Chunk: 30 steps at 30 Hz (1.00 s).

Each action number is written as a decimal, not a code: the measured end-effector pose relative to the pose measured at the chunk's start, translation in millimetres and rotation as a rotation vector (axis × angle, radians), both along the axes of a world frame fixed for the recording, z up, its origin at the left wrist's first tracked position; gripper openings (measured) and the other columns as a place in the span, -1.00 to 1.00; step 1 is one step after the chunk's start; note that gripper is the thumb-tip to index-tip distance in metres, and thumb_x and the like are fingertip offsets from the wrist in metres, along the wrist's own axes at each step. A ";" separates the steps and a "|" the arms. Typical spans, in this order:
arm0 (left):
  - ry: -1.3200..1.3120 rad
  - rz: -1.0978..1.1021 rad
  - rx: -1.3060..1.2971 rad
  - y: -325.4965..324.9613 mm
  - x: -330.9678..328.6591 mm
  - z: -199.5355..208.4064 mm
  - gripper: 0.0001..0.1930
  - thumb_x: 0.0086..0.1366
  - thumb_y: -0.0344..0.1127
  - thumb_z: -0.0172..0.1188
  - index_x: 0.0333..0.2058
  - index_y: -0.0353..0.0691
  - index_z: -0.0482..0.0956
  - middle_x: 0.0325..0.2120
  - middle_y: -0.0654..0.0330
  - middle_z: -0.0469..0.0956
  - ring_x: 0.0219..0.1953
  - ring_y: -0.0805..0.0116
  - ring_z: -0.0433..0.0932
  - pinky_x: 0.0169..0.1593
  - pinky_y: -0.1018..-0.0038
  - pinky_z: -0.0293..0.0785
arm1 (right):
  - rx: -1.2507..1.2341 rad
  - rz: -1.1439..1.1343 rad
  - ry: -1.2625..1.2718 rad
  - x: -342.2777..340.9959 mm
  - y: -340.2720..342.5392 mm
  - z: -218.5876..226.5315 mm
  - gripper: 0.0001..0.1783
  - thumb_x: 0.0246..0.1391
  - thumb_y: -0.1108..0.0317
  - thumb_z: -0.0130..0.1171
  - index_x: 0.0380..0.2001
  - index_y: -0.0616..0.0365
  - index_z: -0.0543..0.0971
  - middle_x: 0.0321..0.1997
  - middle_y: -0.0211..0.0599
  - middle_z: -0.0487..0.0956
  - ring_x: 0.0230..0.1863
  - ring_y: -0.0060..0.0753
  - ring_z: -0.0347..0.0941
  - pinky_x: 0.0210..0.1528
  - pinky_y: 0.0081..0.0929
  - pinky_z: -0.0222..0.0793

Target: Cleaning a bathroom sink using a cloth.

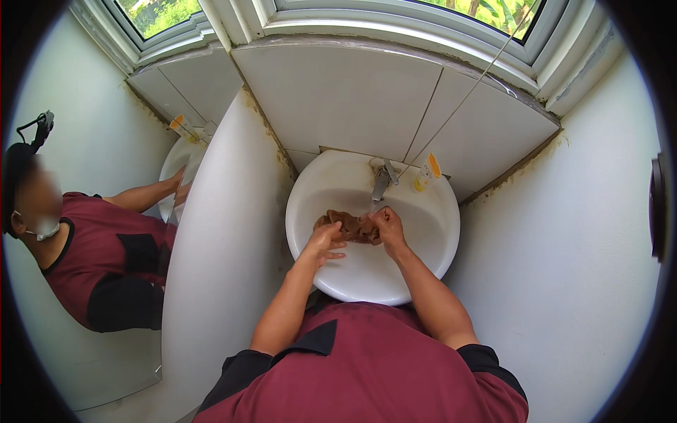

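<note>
a washroom, judging by the white sink [374,271], tap [381,185] and mirror [99,162].

No readable text; markings on white-orange tube [427,173] too small

The sink [441,247] stands before the person [374,359], with the tiled wall [338,92] behind it and the window [486,10] above that. The faucet [381,183] sits on the sink's back rim, the tube [427,173] just to its right. A cloth [350,227] lies over the basin, in front of the faucet, between the left hand [324,242] and the right hand [388,229]. A mirror [106,366] is on the left.
</note>
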<state>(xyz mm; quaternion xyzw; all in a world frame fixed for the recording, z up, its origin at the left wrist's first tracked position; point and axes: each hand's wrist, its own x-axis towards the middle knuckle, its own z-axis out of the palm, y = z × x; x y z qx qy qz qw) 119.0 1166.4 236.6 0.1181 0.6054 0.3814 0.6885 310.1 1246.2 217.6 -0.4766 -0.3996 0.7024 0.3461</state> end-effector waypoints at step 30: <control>-0.692 0.315 0.091 13.7 65.1 -37.7 -0.63 0.50 0.01 -0.23 -0.07 -0.10 0.44 -0.15 0.18 0.53 -0.10 0.22 0.54 -0.02 0.28 0.52 | 0.926 -0.063 -0.817 -33.5 -34.7 17.4 -0.70 0.23 0.14 0.07 -0.40 0.17 0.44 -0.55 -0.07 0.57 -0.47 0.05 0.53 -0.40 -0.12 0.42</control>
